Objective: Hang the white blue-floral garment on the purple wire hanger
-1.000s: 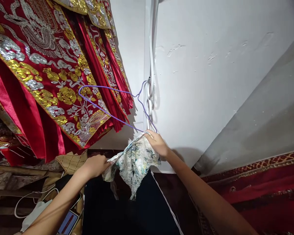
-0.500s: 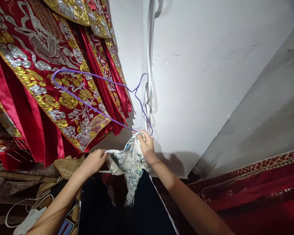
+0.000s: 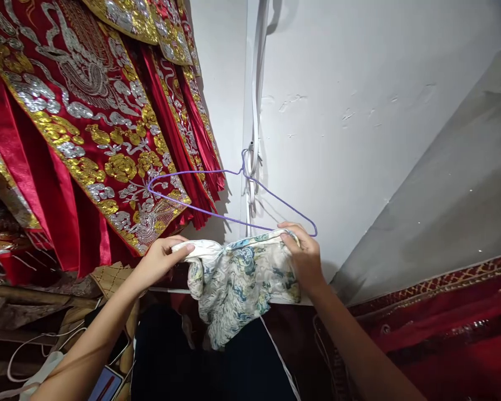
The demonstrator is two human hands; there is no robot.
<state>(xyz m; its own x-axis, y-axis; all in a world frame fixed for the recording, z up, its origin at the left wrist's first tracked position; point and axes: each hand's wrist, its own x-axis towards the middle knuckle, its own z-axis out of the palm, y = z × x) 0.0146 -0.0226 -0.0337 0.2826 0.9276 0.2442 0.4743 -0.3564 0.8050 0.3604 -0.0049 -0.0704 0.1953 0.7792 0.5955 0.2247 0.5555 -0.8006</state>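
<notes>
Two hands: left hand point(image 3: 161, 260) and right hand point(image 3: 304, 257) each grip one patterned cloth point(image 3: 237, 278); one purple hanger point(image 3: 217, 192) above.

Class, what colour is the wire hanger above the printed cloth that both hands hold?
Purple. The hanger shows best in the head view, against the white wall.

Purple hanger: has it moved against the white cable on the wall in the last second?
Yes. The purple hanger has swung level; its right end now lies right of the white cable.
</notes>
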